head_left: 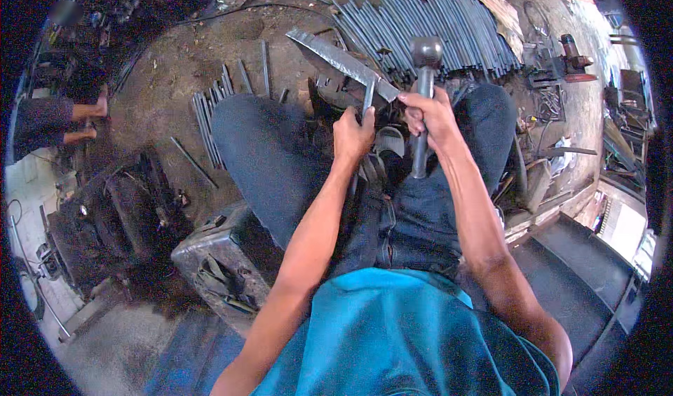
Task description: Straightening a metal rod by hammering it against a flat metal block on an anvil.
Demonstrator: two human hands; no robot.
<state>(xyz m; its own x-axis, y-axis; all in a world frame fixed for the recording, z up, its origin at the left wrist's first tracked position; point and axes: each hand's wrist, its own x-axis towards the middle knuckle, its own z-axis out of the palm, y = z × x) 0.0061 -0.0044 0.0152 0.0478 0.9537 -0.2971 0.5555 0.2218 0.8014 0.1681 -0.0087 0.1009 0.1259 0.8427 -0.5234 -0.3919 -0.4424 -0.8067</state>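
My right hand (436,119) is wrapped round the handle of a hammer (426,52), which stands roughly upright in view with its heavy round head at the far end. In my left hand (352,136), the fingers close on a short grey metal rod (369,93). The far end of that rod meets a long, slanting metal bar (336,61) with a bright, worn top, in front of my knees. The hammer head is apart from the rod, to its right. Whatever supports the bar is partly hidden by my hands and legs.
A large pile of cut metal rods (449,35) lies beyond the bar, and a smaller group (205,126) lies by my left knee. An angle grinder (571,63) is at far right. Another person's feet (91,110) show at left. A battered metal container (210,252) stands beside my left thigh.
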